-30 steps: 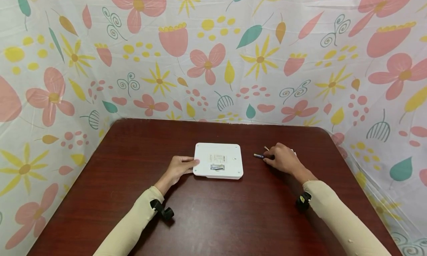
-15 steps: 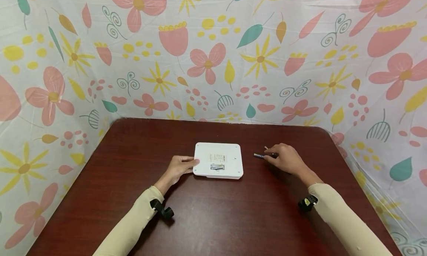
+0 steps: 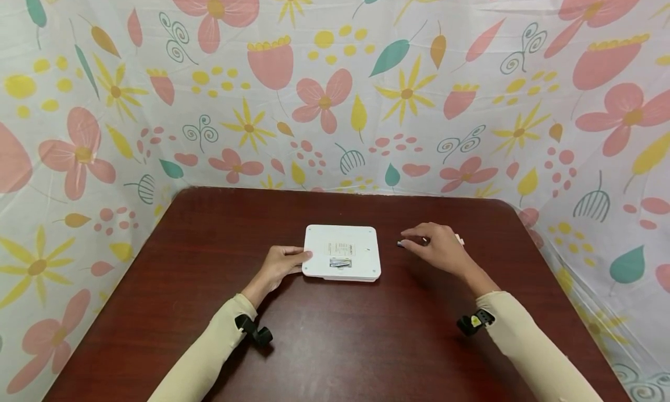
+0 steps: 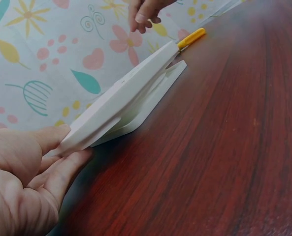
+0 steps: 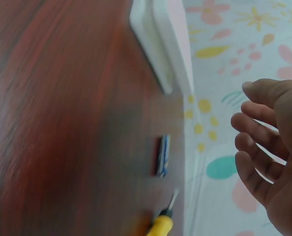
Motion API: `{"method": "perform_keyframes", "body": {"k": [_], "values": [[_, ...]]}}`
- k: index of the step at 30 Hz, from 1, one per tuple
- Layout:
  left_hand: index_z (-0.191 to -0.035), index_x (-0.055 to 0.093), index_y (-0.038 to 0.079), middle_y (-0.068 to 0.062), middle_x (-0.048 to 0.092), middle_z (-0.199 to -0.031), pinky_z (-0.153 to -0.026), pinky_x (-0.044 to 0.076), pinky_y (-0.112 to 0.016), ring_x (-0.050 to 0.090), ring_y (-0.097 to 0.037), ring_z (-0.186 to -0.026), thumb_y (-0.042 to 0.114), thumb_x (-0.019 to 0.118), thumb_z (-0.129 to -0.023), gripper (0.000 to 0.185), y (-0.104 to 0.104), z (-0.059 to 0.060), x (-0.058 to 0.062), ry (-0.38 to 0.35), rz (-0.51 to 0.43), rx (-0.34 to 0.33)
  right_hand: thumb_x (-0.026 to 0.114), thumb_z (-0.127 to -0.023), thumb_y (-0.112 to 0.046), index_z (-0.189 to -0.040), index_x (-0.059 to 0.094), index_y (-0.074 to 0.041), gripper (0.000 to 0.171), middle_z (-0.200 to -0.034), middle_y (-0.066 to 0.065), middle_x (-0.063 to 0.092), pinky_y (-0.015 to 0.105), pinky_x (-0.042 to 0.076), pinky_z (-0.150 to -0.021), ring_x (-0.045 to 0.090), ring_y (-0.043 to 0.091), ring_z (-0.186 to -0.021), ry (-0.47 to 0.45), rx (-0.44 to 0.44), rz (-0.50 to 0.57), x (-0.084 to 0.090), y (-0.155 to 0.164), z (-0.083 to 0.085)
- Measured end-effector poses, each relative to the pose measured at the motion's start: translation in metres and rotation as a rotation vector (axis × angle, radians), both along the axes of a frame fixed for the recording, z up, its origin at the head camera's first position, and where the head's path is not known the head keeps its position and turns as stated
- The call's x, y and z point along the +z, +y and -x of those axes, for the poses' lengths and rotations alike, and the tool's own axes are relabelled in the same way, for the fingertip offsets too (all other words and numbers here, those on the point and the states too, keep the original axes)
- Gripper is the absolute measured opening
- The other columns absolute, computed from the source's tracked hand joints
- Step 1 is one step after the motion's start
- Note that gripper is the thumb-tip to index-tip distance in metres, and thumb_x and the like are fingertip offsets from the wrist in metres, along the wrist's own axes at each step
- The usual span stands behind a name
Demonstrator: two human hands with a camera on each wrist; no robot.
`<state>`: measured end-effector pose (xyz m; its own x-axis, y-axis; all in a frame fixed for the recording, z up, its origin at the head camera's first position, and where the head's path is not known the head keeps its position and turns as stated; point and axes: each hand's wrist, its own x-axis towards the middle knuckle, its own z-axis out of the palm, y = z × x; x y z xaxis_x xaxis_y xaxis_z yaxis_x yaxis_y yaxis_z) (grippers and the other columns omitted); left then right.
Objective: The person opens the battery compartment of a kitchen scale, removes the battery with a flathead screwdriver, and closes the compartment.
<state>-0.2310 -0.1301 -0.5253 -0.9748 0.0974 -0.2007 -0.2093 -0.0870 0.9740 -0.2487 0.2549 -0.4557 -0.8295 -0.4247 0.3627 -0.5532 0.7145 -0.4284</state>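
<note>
My left hand (image 3: 281, 266) pinches the left edge of a white kitchen scale (image 3: 361, 239), thumb above and fingers below. The scale lies underside up, slightly tilted, with a printed label and an uncovered battery slot (image 3: 341, 263); a battery shows in the slot. To the right, my right hand (image 3: 437, 245) hovers over the table, fingers loosely bent and apart, nothing between them. Below it a loose blue-and-silver battery (image 5: 163, 155) lies on the table, mostly hidden by the fingers in the head view. A screwdriver with a yellow handle (image 5: 160, 225) lies near that battery.
A small white piece (image 3: 459, 239) shows just beyond the right hand. The dark red wooden table (image 3: 335, 344) meets a flower-printed curtain (image 3: 324, 128) at its back and sides.
My right hand has shifted slightly left over the loose battery, its fingers rising and spreading more. The left hand still holds the scale in the same place.
</note>
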Motion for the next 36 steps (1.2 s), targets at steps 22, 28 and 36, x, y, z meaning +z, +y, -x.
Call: {"method": "perform_keyframes", "body": {"k": [22, 28, 36], "values": [[-0.119, 0.064, -0.021, -0.029, 0.072, -0.108, -0.080, 0.064, -0.034, 0.073, -0.019, -0.085, 0.001, 0.075, -0.092, 0.037, -0.001, 0.000, -0.002, 0.004, -0.004, -0.004, 0.079, -0.091, -0.026, -0.108, 0.081, -0.010, 0.023, -0.106, 0.003, 0.074, 0.029, 0.054, -0.066, 0.066, 0.024, -0.082, -0.077, 0.260, -0.057, 0.032, -0.082, 0.004], [-0.119, 0.065, -0.020, -0.029, 0.072, -0.108, -0.080, 0.064, -0.034, 0.073, -0.019, -0.085, 0.000, 0.075, -0.091, 0.035, -0.002, 0.001, -0.003, -0.007, -0.005, 0.006, 0.077, -0.093, -0.028, -0.110, 0.081, -0.012, 0.024, -0.109, -0.002, 0.074, 0.036, 0.060, -0.080, 0.067, 0.018, -0.102, -0.125, 0.329, -0.157, 0.028, -0.105, 0.013], [-0.119, 0.065, -0.020, -0.029, 0.072, -0.108, -0.080, 0.064, -0.035, 0.073, -0.019, -0.085, -0.002, 0.074, -0.091, 0.034, 0.000, 0.000, 0.000, -0.009, -0.004, 0.013, 0.080, -0.090, -0.025, -0.105, 0.082, -0.012, 0.020, -0.100, -0.004, 0.074, 0.034, 0.060, -0.081, 0.069, 0.015, -0.095, -0.157, 0.389, -0.176, 0.016, -0.122, 0.018]]}}
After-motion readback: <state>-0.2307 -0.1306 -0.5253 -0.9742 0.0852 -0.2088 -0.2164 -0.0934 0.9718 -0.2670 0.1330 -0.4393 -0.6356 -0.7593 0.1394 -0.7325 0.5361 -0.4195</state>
